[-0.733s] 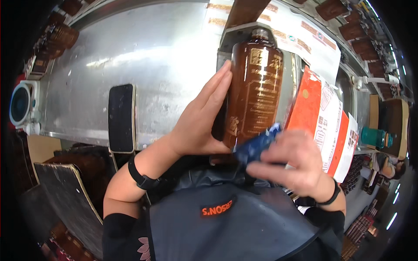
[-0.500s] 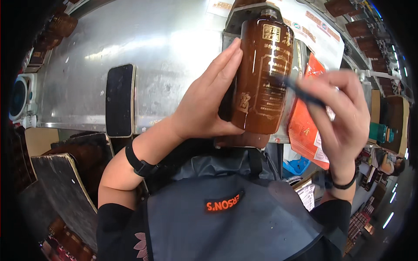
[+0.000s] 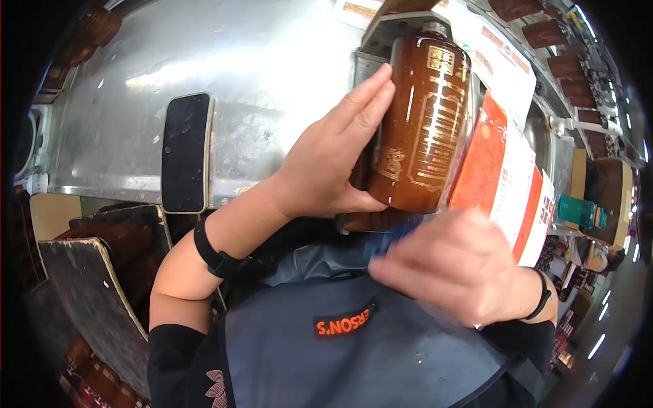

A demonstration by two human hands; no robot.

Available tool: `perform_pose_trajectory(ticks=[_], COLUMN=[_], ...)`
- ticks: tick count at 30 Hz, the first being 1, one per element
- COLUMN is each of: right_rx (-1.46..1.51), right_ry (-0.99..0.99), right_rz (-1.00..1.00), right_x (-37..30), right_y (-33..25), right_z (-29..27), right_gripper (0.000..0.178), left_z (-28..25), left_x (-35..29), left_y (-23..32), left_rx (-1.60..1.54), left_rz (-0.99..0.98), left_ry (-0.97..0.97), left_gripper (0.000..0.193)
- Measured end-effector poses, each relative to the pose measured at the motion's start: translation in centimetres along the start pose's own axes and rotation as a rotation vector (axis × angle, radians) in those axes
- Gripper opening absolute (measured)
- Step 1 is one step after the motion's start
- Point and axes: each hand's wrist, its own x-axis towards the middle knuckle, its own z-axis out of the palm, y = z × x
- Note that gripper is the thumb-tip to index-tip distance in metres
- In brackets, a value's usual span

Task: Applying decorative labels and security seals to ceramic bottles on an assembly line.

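In the head view, your left hand holds the glossy brown bottle with gold printing, its fingers straight along the bottle's left side and its thumb against the base. The bottle lies lengthwise in front of you, right of the middle, with its clear neck pointing away from you and beside a grey angular support. Your right hand is curled shut around a blurred dark-blue thing, whose kind you cannot make out here, just below the bottle's base and over your grey apron. To the bottle's right lies flat orange-and-white printed packaging, and beyond that a white printed sheet. Well to the left, a black smartphone with a pale edge lies at the near side of the shiny metal tabletop.
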Motion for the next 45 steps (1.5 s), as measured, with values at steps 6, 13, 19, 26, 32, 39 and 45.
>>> perform_pose_trajectory(ticks=[6, 13, 19, 26, 32, 39, 45], right_rx=[0.344, 0.537, 0.363, 0.001, 0.387, -0.278, -0.203], right_ry=[0.562, 0.560, 0.307, 0.497, 0.084, 0.579, 0.464], right_rz=[0.910, 0.907, 0.532, 0.211, 0.146, 0.396, 0.491], right_x=[-4.2, -4.8, -3.9, -4.2, -3.7, 1.0, 4.3], right_y=[7.8, 6.7, 6.7, 7.5, 4.1, 9.8, 9.2], right_z=[-1.2, 0.8, -0.9, 0.9, 0.4, -3.6, -4.9], right_gripper=[0.024, 0.026, 0.023, 0.030, 0.023, 0.023, 0.020], left_z=[0.0, 0.2, -0.1, -0.3, -0.2, -0.4, -0.3], left_x=[0.3, -0.1, 0.0, 0.1, 0.0, -0.4, -0.3], left_y=[0.1, -0.1, 0.1, 0.1, -0.1, 0.1, 0.2], left_rx=[0.025, -0.030, 0.037, -0.093, -0.097, 0.005, -0.004], left_rz=[-0.012, -0.054, -0.023, -0.090, -0.098, -0.061, -0.023], left_ry=[-0.034, -0.027, -0.039, -0.046, -0.063, -0.027, -0.011], left_gripper=[0.111, 0.111, 0.110, 0.110, 0.113, 0.114, 0.112])
